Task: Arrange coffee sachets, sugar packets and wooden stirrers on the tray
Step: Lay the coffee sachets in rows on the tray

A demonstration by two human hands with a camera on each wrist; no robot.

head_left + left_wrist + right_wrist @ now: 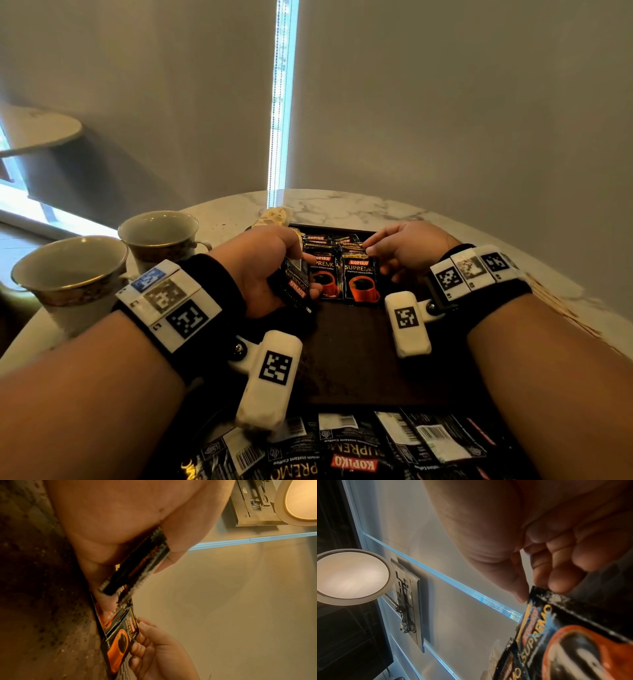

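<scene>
On the round marble surface [359, 205], a dark tray [349, 359] fills the middle, its far edge toward twelve o'clock. Two gold-rimmed cups [68, 274] stand at about ten o'clock of the tray, just off its left side. Loose sachets [342, 452] lie overlapping at six o'clock, most of them face down with barcodes showing. Pale wooden stirrers [561, 305] lie at three o'clock beyond the right wrist, and light packets [274, 216] sit at eleven o'clock by the tray's far corner. At the tray's twelve o'clock end, rows of coffee sachets [325, 277] lie face up, overlapping. The left hand [263, 270] has its fingers curled round a small stack of sachets [137, 566], held on edge above the tray's left side. The right hand [407, 250] pinches the top corner of the front-row right sachet [361, 281] between thumb and forefinger, its other fingers folded in.
</scene>
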